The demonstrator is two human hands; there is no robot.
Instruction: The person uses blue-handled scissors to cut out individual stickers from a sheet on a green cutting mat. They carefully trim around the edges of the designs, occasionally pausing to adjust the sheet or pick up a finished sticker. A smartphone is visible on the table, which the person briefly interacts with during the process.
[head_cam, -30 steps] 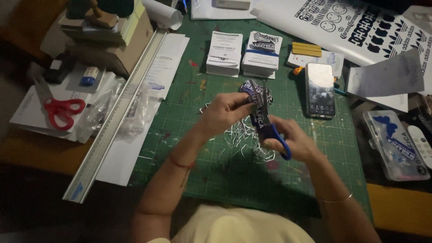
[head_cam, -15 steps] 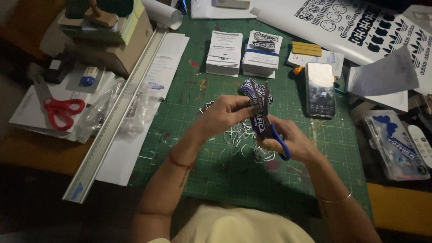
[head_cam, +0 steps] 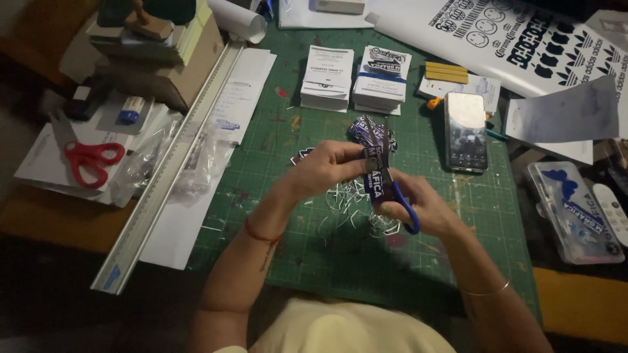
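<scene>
Over the green cutting mat [head_cam: 314, 248] on the desk, left hand [head_cam: 330, 171] pinching a dark printed sticker [head_cam: 377, 171], right hand [head_cam: 418, 208] closed in blue-handled scissors [head_cam: 402, 208], blades edged slightly further along since a second ago, trimming apparently underway above white paper scraps [head_cam: 350, 206].

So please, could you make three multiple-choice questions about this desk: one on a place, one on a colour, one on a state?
1. Where does the phone lie?
A. right of the hands
B. under the metal ruler
C. on the cardboard box

2. What colour are the handles of the spare scissors at the left?
A. blue
B. red
C. yellow

3. What does the right hand hold?
A. nothing
B. blue-handled scissors
C. a pen

Answers: 1 A, it rests screen-up on the green cutting mat. 2 B, red loops show on the paper. 3 B, fingers pass through the blue loop.
</scene>
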